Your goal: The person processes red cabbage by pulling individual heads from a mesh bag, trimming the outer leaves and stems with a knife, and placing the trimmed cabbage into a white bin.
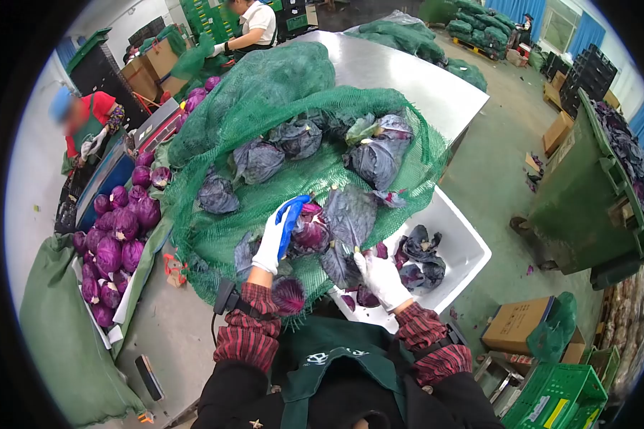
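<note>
Apron (336,379) nearest; red cabbage (311,232) on the green net's (261,202) near side.
Left hand (279,232) cups cabbage, right hand (383,279) seems to pinch outer leaf (350,214): likely peeling, needing steady counter-hold.

green mesh sack (257,107), purple cabbages (118,225), white bin (461,250), red-and-black checked sleeves (247,336)

Cardboard box (516,323) near green crate (551,393), lower right. Black crates (587,79) stacked upper right, near blue curtain (585,34).
</note>
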Motion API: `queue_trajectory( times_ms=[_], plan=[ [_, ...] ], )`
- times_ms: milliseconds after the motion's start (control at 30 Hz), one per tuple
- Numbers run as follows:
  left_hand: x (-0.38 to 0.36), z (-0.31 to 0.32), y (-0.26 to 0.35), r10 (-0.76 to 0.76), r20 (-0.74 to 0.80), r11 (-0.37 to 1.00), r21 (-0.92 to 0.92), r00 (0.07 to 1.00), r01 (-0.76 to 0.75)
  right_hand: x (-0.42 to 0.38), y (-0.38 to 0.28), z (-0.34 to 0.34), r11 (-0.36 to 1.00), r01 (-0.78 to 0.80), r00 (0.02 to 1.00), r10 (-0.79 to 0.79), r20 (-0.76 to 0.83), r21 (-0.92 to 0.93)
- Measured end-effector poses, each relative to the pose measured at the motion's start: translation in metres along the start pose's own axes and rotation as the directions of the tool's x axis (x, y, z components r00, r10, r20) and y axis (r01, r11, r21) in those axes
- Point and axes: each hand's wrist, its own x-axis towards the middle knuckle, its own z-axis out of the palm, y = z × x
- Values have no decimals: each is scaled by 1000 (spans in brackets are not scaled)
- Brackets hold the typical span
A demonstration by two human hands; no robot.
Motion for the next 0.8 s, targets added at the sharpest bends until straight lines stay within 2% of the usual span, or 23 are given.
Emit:
queue_trajectory(
  times_ms=[33, 100, 133, 200, 233, 267, 300, 367, 400, 433, 467, 500, 533, 567, 600, 633, 700, 733, 767, 800],
  plan=[
    [1, -2, -1, 31, 16, 1000, 2, 999, -31, -4, 9, 0, 999, 21, 999, -19, 51, -33],
    [0, -2, -4, 39, 12, 999, 6, 999, -39, -10, 22, 2, 999, 25, 995, -27, 93, 20],
    [1, 0, -6, 29, -29, 1000, 1, 999, -29, -7, 25, 4, 999, 29, 996, -30, 90, 16],
    [-11, 13, 4, -14, -110, 1000, 3, 994, 14, -11, -2, -11, 991, 116, 992, -113, -50, 61],
    [-14, 18, 1, -17, -105, 1000, 4, 994, 17, -6, -10, -10, 979, 202, 976, -205, -76, -35],
    [-15, 23, -2, 45, -146, 995, 98, 988, -31, 7, -9, 16, 956, 284, 907, -294, -301, -80],
    [-16, 28, -4, 111, -183, 978, 193, 977, -75, 21, -9, 42, 926, 350, 779, -373, -504, -143],
    [-23, 39, 9, 270, -188, 870, 468, 944, -155, 30, -38, 31, 948, 269, 894, -311, -322, -171],
    [-26, 46, 15, 256, -199, 858, 497, 946, -128, 35, -51, 24, 973, 211, 911, -231, -343, -96],
    [-29, 51, 18, 240, -211, 845, 525, 948, -97, 40, -56, 13, 973, 210, 911, -229, -343, -92],
    [-30, 52, 15, 212, -228, 838, 542, 950, -57, 45, -62, -5, 966, 35, 987, 7, -161, 255],
    [-30, 51, 15, 211, -227, 838, 543, 951, -56, 46, -66, -18, 825, -197, 980, 174, 94, 529],
    [-30, 48, 15, 225, -201, 837, 541, 953, -83, 44, -67, -25, 731, -164, 985, 151, 77, 662],
    [-31, 49, 16, 234, -173, 837, 537, 957, -108, 48, -64, -28, 731, -169, 985, 155, 80, 661],
    [-34, 51, 22, 266, -126, 768, 626, 956, -131, 53, -61, -30, 790, -159, 987, 118, 106, 593],
    [-34, 52, 21, 263, -124, 771, 623, 957, -131, 57, -58, -33, 842, -141, 987, 82, 134, 520],
    [-33, 52, 20, 239, -90, 723, 681, 967, -115, 58, -59, -40, 845, -129, 989, 70, 131, 519],
    [-33, 52, 22, 235, -57, 689, 714, 970, -125, 58, -59, -45, 845, -179, 980, 108, 169, 504],
    [-32, 48, 20, 237, -58, 688, 715, 970, -126, 57, -61, -49, 841, -232, 967, 145, 208, 489],
    [-31, 42, 17, 252, -50, 787, 592, 966, -174, 62, -39, -27, 819, -229, 972, 171, 158, 525]
  ],
)
